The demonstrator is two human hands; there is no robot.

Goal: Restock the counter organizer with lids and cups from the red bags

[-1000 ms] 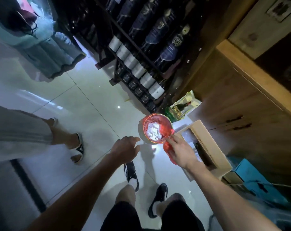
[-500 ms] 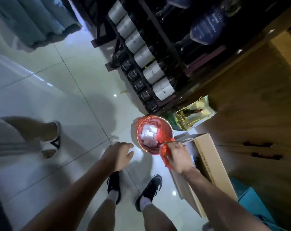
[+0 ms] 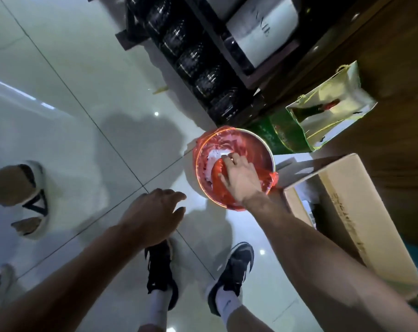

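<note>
1. The tiled floor [image 3: 71, 121] took up most of what I could see, with a dark bottle rack [image 3: 203, 68] and a wooden cabinet [image 3: 382, 68] at the far side; no counter organizer was anywhere in sight.
2. An open cardboard box [image 3: 351, 224] stood on the floor to the person's right, just beside a round bin [image 3: 271, 152] lined with a red bag [image 3: 271, 182].
3. The right hand [image 3: 241, 178] was down inside the red bag, its fingers curled around a bunch of the red plastic; white stuff lay in the bottom, too blurred to call lids or cups.
4. The left hand [image 3: 155, 212] hovered over the floor near the bin, fingers loosely spread and holding nothing.
5. I judged the restocking barely begun: the bag was only being reached into, nothing had come out, and carrying stock to the organizer was all left to do.
</note>
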